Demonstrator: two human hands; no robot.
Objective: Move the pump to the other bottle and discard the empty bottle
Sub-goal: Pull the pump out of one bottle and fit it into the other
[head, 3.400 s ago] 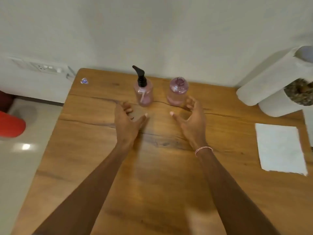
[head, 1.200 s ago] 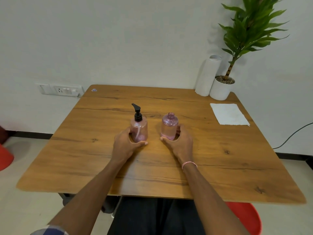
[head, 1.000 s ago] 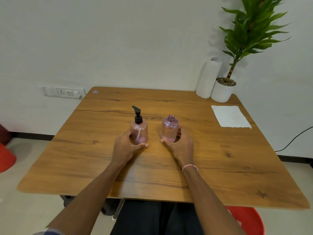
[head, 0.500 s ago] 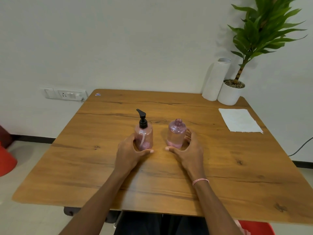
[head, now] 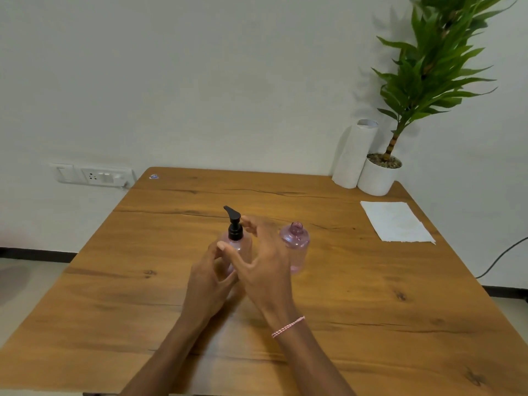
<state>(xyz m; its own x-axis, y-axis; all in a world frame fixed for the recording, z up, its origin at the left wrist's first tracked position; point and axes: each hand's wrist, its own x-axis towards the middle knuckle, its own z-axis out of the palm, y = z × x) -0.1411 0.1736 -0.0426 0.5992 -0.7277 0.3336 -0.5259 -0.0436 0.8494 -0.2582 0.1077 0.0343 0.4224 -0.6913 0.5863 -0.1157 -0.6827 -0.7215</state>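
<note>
My left hand (head: pixel 210 277) wraps the pump bottle (head: pixel 238 247); right hand (head: pixel 264 264) hovers open, empty — a careless reach could topple the capless bottle (head: pixel 295 247) just right of it.

The table (head: pixel 328 295) is smooth wood with dark grain and knots. Both bottles (head: pixel 297 247) look like glossy, translucent pink plastic; the pump (head: pixel 235 227) is matt black plastic. The sheet (head: pixel 397 221) is white paper.

pump bottle (head: pixel 238 247): pink, see-through, upright mid-table, largely hidden by hands | pump (head: pixel 233 224): black, seated on neck, spout aimed left and away | second bottle (head: pixel 295 247): pink, see-through, upright just right of first, neck open, capless, apart from it
</note>
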